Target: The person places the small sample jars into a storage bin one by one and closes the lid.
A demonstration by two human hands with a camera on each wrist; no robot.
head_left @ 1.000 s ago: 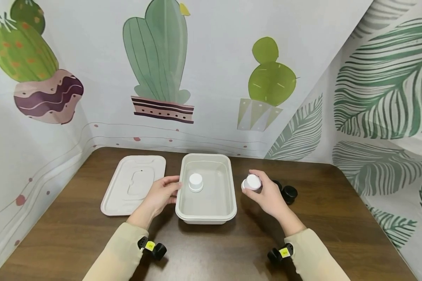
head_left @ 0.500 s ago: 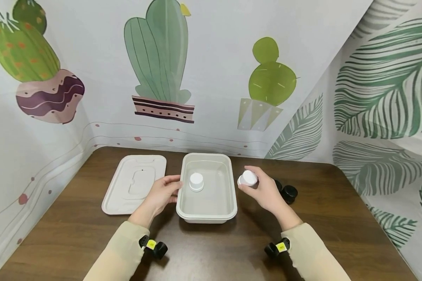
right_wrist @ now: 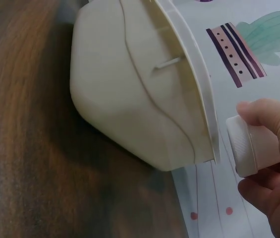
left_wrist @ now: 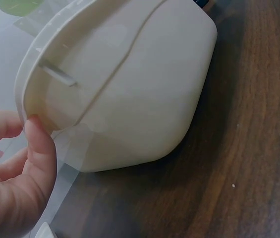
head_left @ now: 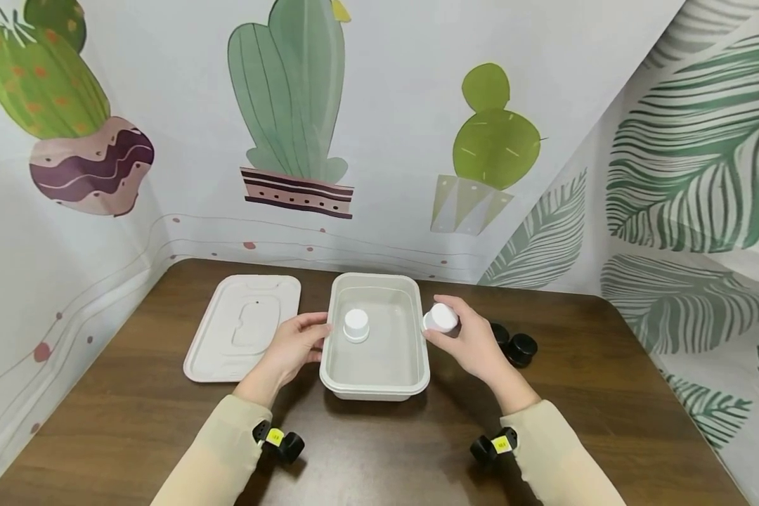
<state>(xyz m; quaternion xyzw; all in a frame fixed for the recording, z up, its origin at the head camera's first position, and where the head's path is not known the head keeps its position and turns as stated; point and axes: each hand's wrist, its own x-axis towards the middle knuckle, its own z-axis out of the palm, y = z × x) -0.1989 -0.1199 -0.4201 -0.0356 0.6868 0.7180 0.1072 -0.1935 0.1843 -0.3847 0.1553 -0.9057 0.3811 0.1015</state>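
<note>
A ribbed white bottle (head_left: 443, 318) sits pinched in the right hand (head_left: 472, 343), beside a pale box (head_left: 374, 388) whose wall (right_wrist: 110, 69) separates it from a second bottle (head_left: 356, 325); the left hand (head_left: 294, 347) pinches the opposite rim (left_wrist: 23, 84), near a lid (head_left: 220, 344).

Cactus-print wall (head_left: 395, 140), brown wood-grain tabletop (head_left: 379, 450)

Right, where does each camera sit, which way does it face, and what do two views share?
Head: on the head, looking forward and down at the grey bin; left hand, right hand and sleeves show.
Left wrist: on that wrist, facing the bin's outside; left hand shows at the rim.
Right wrist: likewise, from the other side; right hand shows, holding a white container.
Wrist views share bin and table.
</note>
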